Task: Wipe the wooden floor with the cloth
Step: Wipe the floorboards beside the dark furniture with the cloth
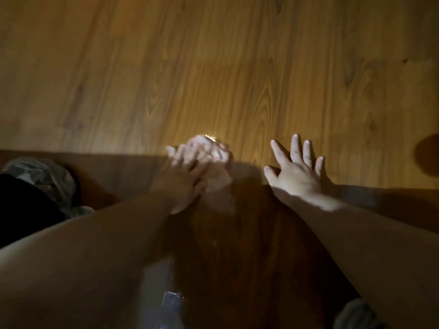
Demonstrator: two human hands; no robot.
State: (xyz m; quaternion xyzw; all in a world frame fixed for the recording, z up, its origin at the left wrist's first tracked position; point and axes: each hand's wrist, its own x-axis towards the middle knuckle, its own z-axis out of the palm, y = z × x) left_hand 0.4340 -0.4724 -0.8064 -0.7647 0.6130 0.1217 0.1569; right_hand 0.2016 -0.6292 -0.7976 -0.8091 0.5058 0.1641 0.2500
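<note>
**Wiping under way, with most of the floor ahead**

The cloth [210, 148], a pale crumpled wad, sits on the wooden floor [237, 67] at the middle of the frame, right on the line where lamplight meets shadow. The left hand [187, 176] lies over it with fingers stretched out, pressing rather than clutching as far as the blur allows. The right hand [297, 172] is spread flat on the boards just right of centre, holding nothing and seemingly propping the person up.

I judge the job to be mid-stroke. No streaks or dirt show, so how much is already wiped cannot be told (the whole lit upper half looks dry and untouched).

The boards are warm, glossy, wood-grained planks running up the frame. The lower half lies in deep shadow. Rumpled grey fabric [42, 176] sits at the left edge, and a small glinting patch [171, 302] shows at bottom centre.
</note>
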